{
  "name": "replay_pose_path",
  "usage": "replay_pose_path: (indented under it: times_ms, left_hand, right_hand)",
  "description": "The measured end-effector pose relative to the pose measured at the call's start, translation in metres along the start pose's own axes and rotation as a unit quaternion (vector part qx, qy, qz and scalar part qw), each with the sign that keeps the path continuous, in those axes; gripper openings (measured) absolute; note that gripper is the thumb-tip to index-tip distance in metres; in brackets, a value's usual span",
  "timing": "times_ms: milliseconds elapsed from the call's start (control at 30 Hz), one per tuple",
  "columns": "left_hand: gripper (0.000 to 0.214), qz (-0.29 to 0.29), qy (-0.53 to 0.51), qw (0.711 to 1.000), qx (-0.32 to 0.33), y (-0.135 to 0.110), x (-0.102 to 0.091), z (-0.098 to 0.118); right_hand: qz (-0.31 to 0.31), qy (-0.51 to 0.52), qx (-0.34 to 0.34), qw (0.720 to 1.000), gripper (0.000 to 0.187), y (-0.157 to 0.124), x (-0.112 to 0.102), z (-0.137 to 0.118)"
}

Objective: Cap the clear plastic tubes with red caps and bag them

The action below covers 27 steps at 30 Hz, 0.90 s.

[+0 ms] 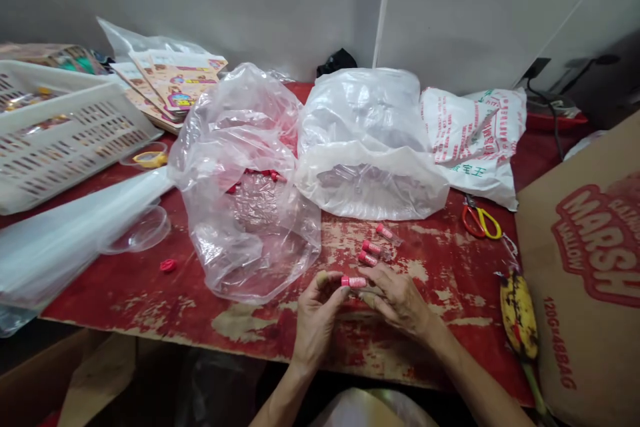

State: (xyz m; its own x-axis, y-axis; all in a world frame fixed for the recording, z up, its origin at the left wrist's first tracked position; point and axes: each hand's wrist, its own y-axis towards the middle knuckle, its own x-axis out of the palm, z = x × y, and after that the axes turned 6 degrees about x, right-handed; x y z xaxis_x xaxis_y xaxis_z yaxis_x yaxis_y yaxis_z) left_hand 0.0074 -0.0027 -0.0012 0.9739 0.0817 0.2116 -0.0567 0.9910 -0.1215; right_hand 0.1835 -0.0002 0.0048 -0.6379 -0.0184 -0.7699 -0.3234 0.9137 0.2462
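Note:
Near the front edge of the table, both hands meet at a small red-capped tube (354, 281) with a pink label. My left hand (320, 307) pinches its red cap end between thumb and fingers. The other end sits in the fingers of my right hand (400, 300), which partly hide it. Just beyond my right hand lie three similar tubes, among them a red-capped tube (385, 233), with clear bodies. To the left, an open clear plastic bag (250, 253) has small red pieces (273, 175) inside. A lone red piece (169, 265) rests on the table left of that bag.
The worn red table (240, 323) also bears a white plastic bag (365, 120), a printed sack (475, 140), scissors (481, 219) and a spotted banana (519, 313). A cardboard box (585, 320) borders the right. At left are a white basket (75, 140), printed cards (175, 80) and a clear lid (137, 230).

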Motion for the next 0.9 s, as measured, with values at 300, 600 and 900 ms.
replay_pose_path:
  times_ms: [300, 600, 900]
  left_hand:
    - [0.031, -0.003, 0.116, 0.991, 0.066, -0.028, 0.007, -0.021]
    - [0.021, -0.054, 0.159, 0.975, 0.149, 0.003, -0.002, 0.013]
    - [0.025, 0.205, 0.398, 0.867, 0.217, 0.137, -0.083, 0.033]
  right_hand:
    - [0.067, 0.047, 0.029, 0.996, 0.012, -0.012, 0.021, -0.011]
    - [0.093, 0.143, 0.178, 0.969, 0.025, -0.017, 0.021, 0.004]
    - [0.176, -0.171, 0.225, 0.943, 0.049, -0.033, 0.007, 0.097]
